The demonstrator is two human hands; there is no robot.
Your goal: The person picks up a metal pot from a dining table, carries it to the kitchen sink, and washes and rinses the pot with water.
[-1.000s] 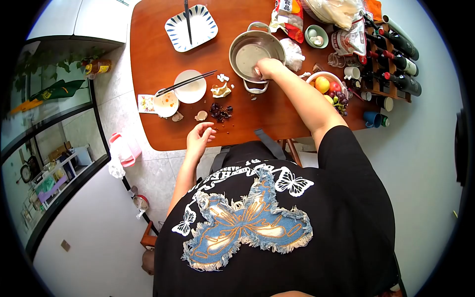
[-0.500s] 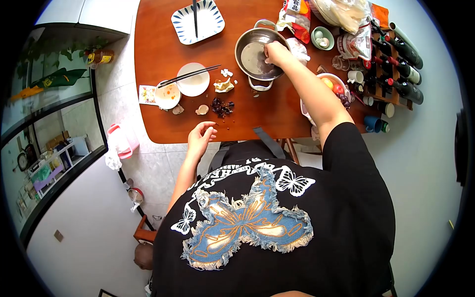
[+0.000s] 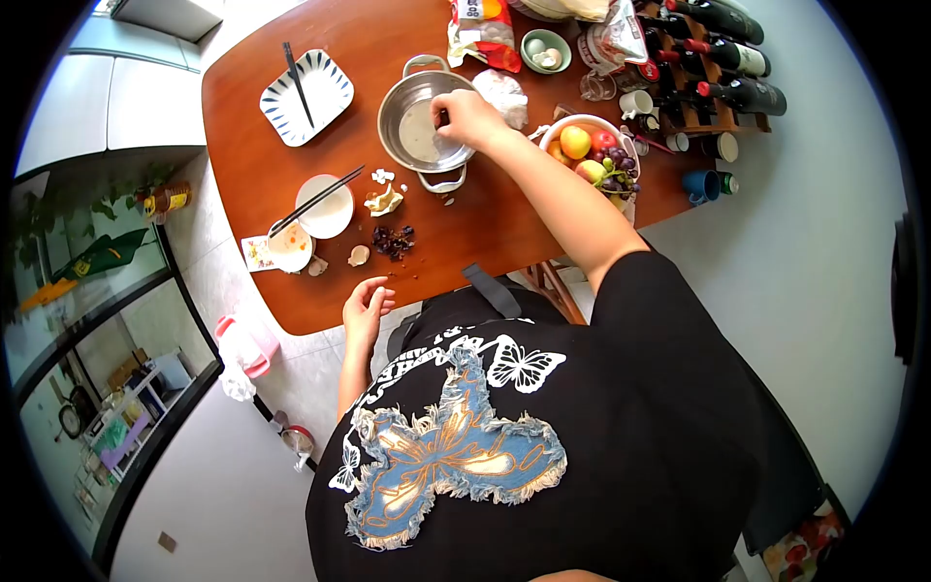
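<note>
Over the metal pot (image 3: pixel 417 145), my right hand (image 3: pixel 467 120) is closed with its fingertips inside the rim; what it grips, if anything, is too small to name. My left hand (image 3: pixel 367 308) hangs at the table's front edge, fingers curled loosely apart and holding nothing. Just beyond it lie dark peelings (image 3: pixel 393 242) and an eggshell piece (image 3: pixel 359 255). A crumpled cream-coloured scrap (image 3: pixel 385 202) sits behind the peelings. To their left, black chopsticks (image 3: pixel 315 202) rest across a white bowl (image 3: pixel 330 215) and a smaller bowl with orange bits (image 3: pixel 290 254).
A blue-rimmed plate (image 3: pixel 325 92) with chopsticks stands at the back left of the wooden table (image 3: pixel 233 116). Right of the pot are a plastic bag (image 3: pixel 502 97), a green bowl of eggs (image 3: pixel 545 35), a fruit basket (image 3: pixel 632 150), a blue mug (image 3: pixel 700 186) and racked bottles (image 3: pixel 742 95).
The view has shifted and turned, so the table sits further left. My right hand stays at the pot, its fingers now bunched over the inside. My left hand remains near the front edge.
</note>
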